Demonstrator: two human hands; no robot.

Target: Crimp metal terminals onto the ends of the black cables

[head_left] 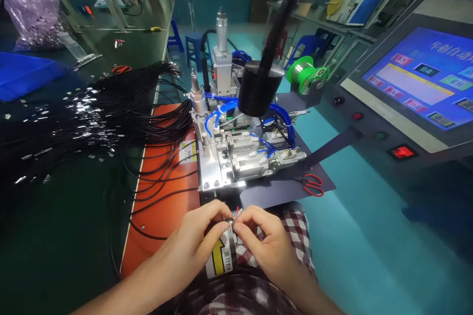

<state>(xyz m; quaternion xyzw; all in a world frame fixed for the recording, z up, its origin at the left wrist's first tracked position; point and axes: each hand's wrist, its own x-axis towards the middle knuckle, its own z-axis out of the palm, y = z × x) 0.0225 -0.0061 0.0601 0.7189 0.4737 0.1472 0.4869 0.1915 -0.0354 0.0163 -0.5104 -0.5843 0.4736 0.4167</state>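
My left hand (201, 236) is closed in a pinch on a black cable (224, 220) just in front of the machine. At the cable's end, thin red and white wires (237, 213) fan out between my two hands. My right hand (266, 236) pinches these wires, its fingertips nearly touching those of the left. Fingers partly hide the wire ends. Under my hands is a white label with a yellow arrow (219, 258). Directly ahead stands a metal machine (251, 162) with cylinders and blue air tubes.
Black cables (158, 128) with shiny ends pile on the left table. Red-handled scissors (313, 185) lie on the dark plate at right. A black lamp (260, 88) hangs over the machine. A touchscreen panel (417, 78) juts in at right; a green wire spool (306, 74) stands behind.
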